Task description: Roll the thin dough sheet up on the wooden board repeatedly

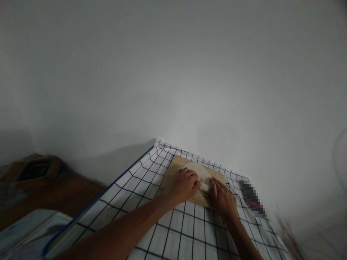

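Observation:
A flat, pale sheet of what looks like dough (197,170) lies on a light wooden board (170,177). My left hand (187,183) is curled over the sheet's near left side, its fingers bent. Opposite it, my right hand (223,196) rests at the sheet's right edge, fingers together and bent. Between the two hands shows a whitish rolled part (204,186), along the sheet's near edge. Both hands seem to be closed on this roll, and their fingers cover its ends.
Beneath the board is a white cloth with black grid lines (187,231), on a table with a blue edge (108,187). A pixelated dark item (252,198) lies at the right, near the wall. An open cardboard box (35,169) stands at the far left.

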Demonstrator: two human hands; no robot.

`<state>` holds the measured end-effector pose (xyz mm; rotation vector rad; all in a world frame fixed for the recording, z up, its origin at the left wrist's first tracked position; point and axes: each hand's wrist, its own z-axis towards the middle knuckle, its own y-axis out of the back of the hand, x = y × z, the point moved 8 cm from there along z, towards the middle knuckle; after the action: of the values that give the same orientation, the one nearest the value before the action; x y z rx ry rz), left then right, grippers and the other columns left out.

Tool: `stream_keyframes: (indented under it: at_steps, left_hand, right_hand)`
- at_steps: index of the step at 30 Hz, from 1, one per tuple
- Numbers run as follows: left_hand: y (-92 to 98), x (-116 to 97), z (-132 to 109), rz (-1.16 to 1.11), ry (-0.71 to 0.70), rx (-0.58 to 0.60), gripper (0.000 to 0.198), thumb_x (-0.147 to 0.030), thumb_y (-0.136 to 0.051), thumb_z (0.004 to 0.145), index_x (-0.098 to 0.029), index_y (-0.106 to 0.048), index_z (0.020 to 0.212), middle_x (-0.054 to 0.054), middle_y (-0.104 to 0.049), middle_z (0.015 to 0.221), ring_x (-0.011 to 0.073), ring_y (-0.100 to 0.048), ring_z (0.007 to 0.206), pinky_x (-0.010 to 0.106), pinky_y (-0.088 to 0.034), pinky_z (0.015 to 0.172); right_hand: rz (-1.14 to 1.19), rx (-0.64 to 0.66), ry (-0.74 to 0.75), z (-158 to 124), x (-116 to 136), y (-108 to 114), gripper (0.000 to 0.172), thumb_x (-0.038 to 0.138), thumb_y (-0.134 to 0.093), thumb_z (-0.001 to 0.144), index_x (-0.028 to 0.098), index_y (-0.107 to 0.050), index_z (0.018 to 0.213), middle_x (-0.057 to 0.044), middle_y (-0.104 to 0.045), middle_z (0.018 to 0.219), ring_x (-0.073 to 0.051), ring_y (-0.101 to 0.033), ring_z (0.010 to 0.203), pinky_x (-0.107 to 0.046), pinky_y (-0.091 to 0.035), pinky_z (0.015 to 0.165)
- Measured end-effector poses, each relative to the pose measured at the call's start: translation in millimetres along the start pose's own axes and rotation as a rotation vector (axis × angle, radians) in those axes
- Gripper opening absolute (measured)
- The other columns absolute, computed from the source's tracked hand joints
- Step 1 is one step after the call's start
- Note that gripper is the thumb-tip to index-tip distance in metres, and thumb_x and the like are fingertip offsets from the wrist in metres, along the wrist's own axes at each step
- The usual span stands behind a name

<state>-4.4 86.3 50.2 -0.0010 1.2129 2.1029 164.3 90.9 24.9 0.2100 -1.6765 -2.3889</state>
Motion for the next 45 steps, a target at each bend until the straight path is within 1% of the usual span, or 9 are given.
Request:
stream_keyframes:
  at_steps: [5,8,16,21,26,30,35,41,45]
  left_hand:
    - [-2.7,2,0,-0.009,-0.003,-0.022,0.027,-0.041,-0.054,0.098,-0.021,-0.073,0.098,0.006,-0.073,0.104,0.0262,-0.06,0.105,0.044,-0.042,0.094]
    - [-2.4,2,0,-0.017,0.011,-0.01,0.027,-0.041,-0.054,0.098,-0.022,-0.073,0.098,0.005,-0.074,0.104,0.0256,-0.059,0.106,0.043,-0.041,0.096]
    - [-0.2,1,0,-0.003,0.007,0.018,0.028,-0.04,-0.051,0.099,-0.021,-0.072,0.094,0.005,-0.073,0.103,0.0256,-0.059,0.105,0.043,-0.041,0.095]
    - [-0.5,1,0,-0.004,-0.005,0.003,0.027,-0.04,-0.052,0.099,-0.022,-0.07,0.094,0.005,-0.073,0.103,0.0254,-0.059,0.104,0.043,-0.041,0.094]
    - [1.6,-1,0,0.005,-0.005,0.005,0.027,-0.04,-0.052,0.099,-0.021,-0.07,0.094,0.005,-0.073,0.102,0.0256,-0.059,0.104,0.043,-0.041,0.092]
    - [1.9,-1,0,0.004,-0.009,0.002,0.026,-0.04,-0.053,0.098,-0.021,-0.07,0.093,0.006,-0.073,0.102,0.026,-0.059,0.105,0.043,-0.041,0.093]
    - [-1.5,2,0,0.002,0.002,-0.021,0.027,-0.041,-0.054,0.098,-0.021,-0.071,0.09,0.006,-0.073,0.102,0.0263,-0.059,0.105,0.044,-0.042,0.093]
    - [-3.3,1,0,-0.024,-0.008,-0.017,0.027,-0.04,-0.053,0.098,-0.021,-0.073,0.099,0.006,-0.073,0.106,0.0262,-0.06,0.107,0.044,-0.042,0.096]
    - [-2.6,2,0,-0.021,-0.005,-0.027,0.028,-0.04,-0.052,0.098,-0.021,-0.073,0.101,0.006,-0.073,0.105,0.0264,-0.06,0.107,0.044,-0.042,0.096]
  right_hand:
    - [-0.009,-0.054,-0.02,-24,5,1,0.049,0.037,-0.025,0.107,0.021,-0.061,0.137,-0.006,-0.059,0.144,-0.019,-0.054,0.134,-0.034,-0.043,0.11]
    - [0.013,-0.081,-0.004,-28,7,1,0.049,0.038,-0.025,0.107,0.021,-0.062,0.135,-0.005,-0.061,0.142,-0.018,-0.055,0.132,-0.034,-0.042,0.11]
    - [0.025,-0.019,-0.035,-1,0,3,0.051,0.038,-0.021,0.107,0.023,-0.061,0.135,-0.004,-0.06,0.143,-0.019,-0.058,0.13,-0.034,-0.049,0.101]
    - [0.01,0.029,0.019,19,-4,4,0.049,0.033,-0.022,0.107,0.021,-0.061,0.135,-0.005,-0.06,0.143,-0.018,-0.057,0.131,-0.032,-0.049,0.102]
    - [-0.077,0.081,0.158,22,-3,-4,0.048,0.027,-0.024,0.105,0.019,-0.061,0.134,-0.008,-0.056,0.147,-0.02,-0.049,0.139,-0.035,-0.048,0.105]
    - [-0.08,0.054,0.125,15,-4,-8,0.047,0.028,-0.026,0.104,0.019,-0.06,0.135,-0.007,-0.057,0.146,-0.021,-0.051,0.137,-0.035,-0.047,0.106]
    - [-0.039,-0.03,0.007,-6,0,0,0.048,0.031,-0.026,0.105,0.021,-0.061,0.136,-0.008,-0.059,0.144,-0.02,-0.056,0.132,-0.034,-0.05,0.101]
    - [0.012,-0.11,0.051,-34,14,5,0.048,0.039,-0.027,0.107,0.022,-0.061,0.135,-0.007,-0.061,0.142,-0.02,-0.056,0.131,-0.036,-0.045,0.108]
    - [0.024,-0.109,0.026,-32,12,2,0.049,0.041,-0.026,0.107,0.02,-0.062,0.135,-0.007,-0.06,0.143,-0.02,-0.056,0.132,-0.036,-0.044,0.109]
